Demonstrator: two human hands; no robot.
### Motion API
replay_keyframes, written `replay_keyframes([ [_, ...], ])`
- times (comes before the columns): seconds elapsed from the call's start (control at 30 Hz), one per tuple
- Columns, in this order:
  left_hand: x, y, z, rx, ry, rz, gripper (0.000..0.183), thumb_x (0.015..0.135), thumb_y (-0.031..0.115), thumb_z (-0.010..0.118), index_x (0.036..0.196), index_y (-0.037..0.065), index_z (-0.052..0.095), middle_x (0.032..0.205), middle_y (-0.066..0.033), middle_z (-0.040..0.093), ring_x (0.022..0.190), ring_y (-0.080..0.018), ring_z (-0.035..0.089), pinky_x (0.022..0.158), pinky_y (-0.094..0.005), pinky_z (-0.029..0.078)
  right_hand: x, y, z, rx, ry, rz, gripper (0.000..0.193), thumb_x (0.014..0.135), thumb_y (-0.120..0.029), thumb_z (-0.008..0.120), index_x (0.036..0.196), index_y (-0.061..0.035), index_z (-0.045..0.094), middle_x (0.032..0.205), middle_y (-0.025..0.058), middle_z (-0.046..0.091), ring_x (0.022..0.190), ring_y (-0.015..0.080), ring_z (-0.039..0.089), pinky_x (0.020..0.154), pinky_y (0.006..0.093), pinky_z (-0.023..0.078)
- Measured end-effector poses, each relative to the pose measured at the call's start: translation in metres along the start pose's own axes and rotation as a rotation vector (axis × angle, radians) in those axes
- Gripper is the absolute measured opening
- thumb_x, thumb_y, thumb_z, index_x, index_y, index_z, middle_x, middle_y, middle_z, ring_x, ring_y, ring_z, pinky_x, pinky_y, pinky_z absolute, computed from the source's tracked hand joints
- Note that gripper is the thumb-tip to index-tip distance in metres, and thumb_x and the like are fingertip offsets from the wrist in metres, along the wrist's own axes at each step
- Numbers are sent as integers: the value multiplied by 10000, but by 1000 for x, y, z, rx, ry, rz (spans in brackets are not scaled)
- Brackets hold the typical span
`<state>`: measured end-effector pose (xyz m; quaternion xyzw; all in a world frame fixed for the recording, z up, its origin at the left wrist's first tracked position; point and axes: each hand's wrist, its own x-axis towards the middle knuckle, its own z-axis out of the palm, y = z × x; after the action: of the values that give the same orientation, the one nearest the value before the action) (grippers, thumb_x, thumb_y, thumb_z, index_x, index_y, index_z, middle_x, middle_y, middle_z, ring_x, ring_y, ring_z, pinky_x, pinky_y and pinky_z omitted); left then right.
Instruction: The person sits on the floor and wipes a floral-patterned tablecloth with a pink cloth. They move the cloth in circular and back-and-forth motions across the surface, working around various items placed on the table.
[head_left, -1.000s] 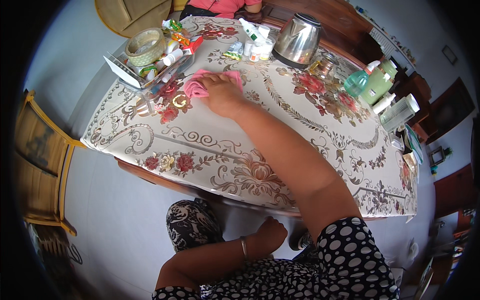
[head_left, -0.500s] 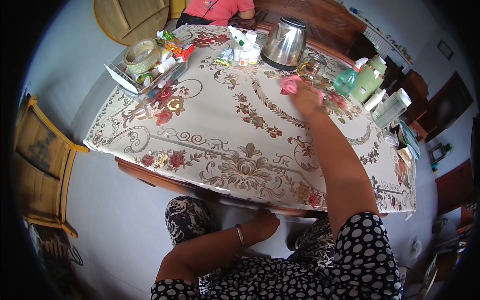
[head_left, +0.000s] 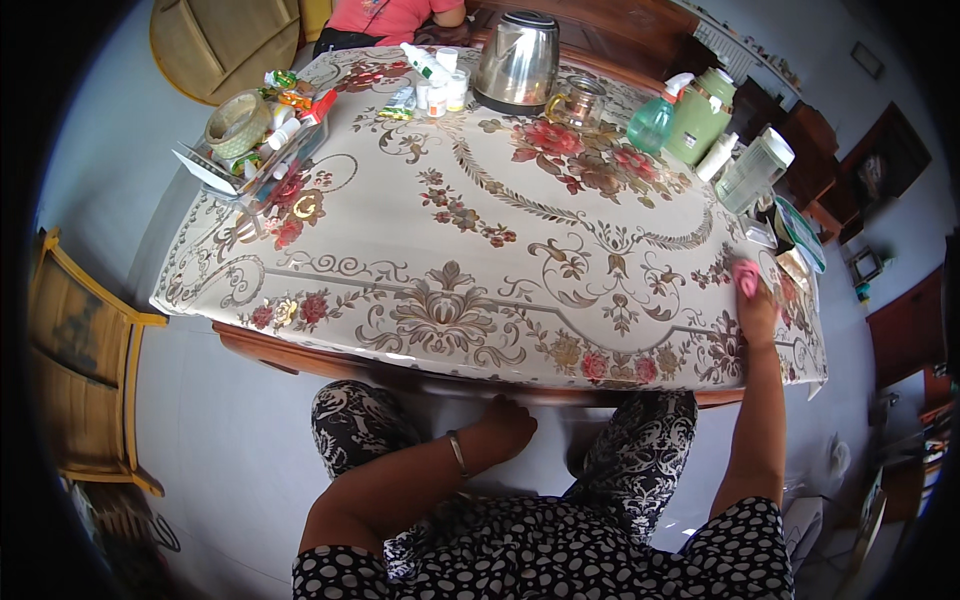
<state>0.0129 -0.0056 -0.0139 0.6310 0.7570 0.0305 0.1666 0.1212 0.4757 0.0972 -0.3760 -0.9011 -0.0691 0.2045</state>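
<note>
A pink cloth (head_left: 745, 277) is bunched under the fingers of my right hand (head_left: 759, 312), pressed to the right part of the table. Beneath it spreads a white tablecloth (head_left: 370, 215) patterned with flowers and scrolls. My right arm reaches forward, nearly straight. Closed in a loose fist, my left hand (head_left: 507, 428) rests above my lap just off the table's near edge, with a bangle on its wrist. I see nothing in that fist. Close to the cloth, at the right edge, lie a small clear box (head_left: 758, 233) and a round green-rimmed item (head_left: 800, 238).
A steel kettle (head_left: 517, 62), glass teapot (head_left: 576, 103), green spray bottle (head_left: 655, 118), green flask (head_left: 703, 117) and clear jug (head_left: 755, 170) line the far right. White bottles (head_left: 437, 95) stand beyond the middle. A filled bin with a tape roll (head_left: 238, 125) sits left. Another person (head_left: 385, 20) sits opposite.
My right hand has swept the pink cloth from beside the glass teapot toward me and to the right edge. My left hand stays closed over my lap. The view has shifted slightly right.
</note>
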Motion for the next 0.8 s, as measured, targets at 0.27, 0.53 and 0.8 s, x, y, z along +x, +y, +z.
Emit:
replay_keyframes([
  [0.27,-4,4,7,7,34,77,175,744,213,662,820,56,649,792,-126,656,797,-296,648,738,-422,497,-56,181,-25,-56,43,349,625,854,-548,492,1160,-6,555,1094,261,608,1030,444,570,883,473,447],
  [0.53,-11,5,13,-19,117,77,176,700,207,689,779,62,628,753,-102,636,770,-285,639,729,-422,491,-47,83,-31,-149,-30,161,543,898,-380,535,1291,-11,470,1251,199,539,1177,365,480,1010,435,363],
  [0.8,-11,10,15,-39,170,105,152,703,191,668,774,66,620,754,-93,628,763,-275,633,742,-412,481,-30,-73,-23,142,109,-353,468,846,-178,587,1279,-33,487,1229,176,548,1136,342,504,990,404,391],
])
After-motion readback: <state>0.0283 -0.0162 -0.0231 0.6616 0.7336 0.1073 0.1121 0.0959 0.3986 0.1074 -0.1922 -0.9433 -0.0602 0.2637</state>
